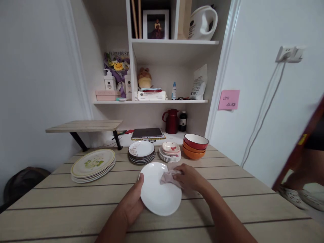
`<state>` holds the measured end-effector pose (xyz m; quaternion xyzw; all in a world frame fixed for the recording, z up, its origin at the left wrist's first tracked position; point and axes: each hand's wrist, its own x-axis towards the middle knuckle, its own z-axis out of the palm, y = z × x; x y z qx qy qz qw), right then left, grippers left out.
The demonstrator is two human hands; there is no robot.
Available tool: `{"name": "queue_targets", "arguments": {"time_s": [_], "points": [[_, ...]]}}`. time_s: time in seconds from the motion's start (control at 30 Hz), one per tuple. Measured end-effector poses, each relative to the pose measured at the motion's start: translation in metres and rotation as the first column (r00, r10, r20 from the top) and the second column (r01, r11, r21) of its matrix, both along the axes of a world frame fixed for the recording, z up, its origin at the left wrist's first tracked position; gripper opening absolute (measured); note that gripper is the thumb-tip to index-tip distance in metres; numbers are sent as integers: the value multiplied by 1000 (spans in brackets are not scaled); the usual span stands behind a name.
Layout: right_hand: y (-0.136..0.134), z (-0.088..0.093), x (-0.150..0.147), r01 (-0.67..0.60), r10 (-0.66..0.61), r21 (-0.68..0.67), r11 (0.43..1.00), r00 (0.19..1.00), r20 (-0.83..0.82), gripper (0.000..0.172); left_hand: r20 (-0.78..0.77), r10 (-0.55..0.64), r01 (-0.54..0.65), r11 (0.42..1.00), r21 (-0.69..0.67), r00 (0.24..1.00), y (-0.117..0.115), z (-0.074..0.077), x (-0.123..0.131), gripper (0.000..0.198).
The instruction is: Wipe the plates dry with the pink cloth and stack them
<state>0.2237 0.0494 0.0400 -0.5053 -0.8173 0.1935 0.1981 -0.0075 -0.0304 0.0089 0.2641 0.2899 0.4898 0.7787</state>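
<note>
A plain white plate (158,194) is tilted up above the wooden table (63,206) in front of me. My left hand (133,202) grips its left rim, fingers wrapped round the edge. My right hand (191,177) is closed on a crumpled pinkish-grey cloth (168,177) and presses it onto the plate's upper right part.
Behind the plate stand a stack of large floral plates (93,164), a stack of dark-rimmed plates (141,152), small plates with a pink dish (170,152), and stacked red and orange bowls (195,145). Shelves rise at the back. A person's legs (301,179) show at the right.
</note>
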Motion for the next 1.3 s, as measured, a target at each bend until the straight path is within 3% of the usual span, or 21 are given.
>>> {"name": "queue_targets", "arguments": {"time_s": [0.2, 0.37, 0.5, 0.6, 0.67, 0.7, 0.73, 0.83, 0.9, 1.0, 1.13, 1.23, 1.3], "points": [[-2, -7, -50, 57, -47, 188, 980, 997, -55, 30, 34, -17, 16, 1000, 21, 999, 0, 0, 3, 65], [-19, -8, -76, -197, 235, 285, 938, 966, -106, 42, 48, 45, -46, 999, 22, 998, -1, 0, 6, 68], [-37, 0, -69, -510, 526, 135, 849, 839, -140, 38, 53, 47, -47, 999, 11, 997, 0, -4, 2, 77], [-41, 5, -52, -695, 673, -88, 713, 715, -192, 35, 34, -9, 10, 1000, -24, 999, 1, -5, 0, 81], [-36, 6, -37, -732, 699, -238, 638, 681, -221, 32, 41, -23, 23, 1000, -5, 999, 1, -4, 0, 81], [-32, 6, -29, -711, 680, -297, 638, 701, -217, 32, 37, -16, 16, 1000, 10, 999, 1, -3, 0, 80], [-28, 5, -21, -658, 634, -335, 674, 748, -194, 32, 25, -5, 4, 1000, 21, 1000, 0, -2, 1, 79], [-13, 2, 0, -373, 370, -286, 882, 927, -69, 33, -22, 15, -15, 1000, 14, 1000, -2, 1, 3, 74], [-6, 0, 5, -163, 160, -172, 971, 987, -29, 28, -32, 28, -28, 1000, -1, 999, -3, 2, 3, 70], [-1, -5, -5, 30, -31, -41, 999, 999, -29, 22, -41, 57, -57, 998, -6, 998, -3, 2, 4, 66], [-2, -10, -42, 144, -139, 97, 985, 989, -59, 30, -24, 42, -42, 999, 6, 999, -3, 1, 4, 64], [-8, -9, -68, 102, -88, 175, 979, 992, -90, 34, 6, 37, -37, 999, 10, 999, -2, 1, 5, 66], [-15, -6, -77, -11, 30, 216, 976, 996, -86, 38, 29, 47, -47, 999, 9, 999, -2, 1, 6, 70]]}}
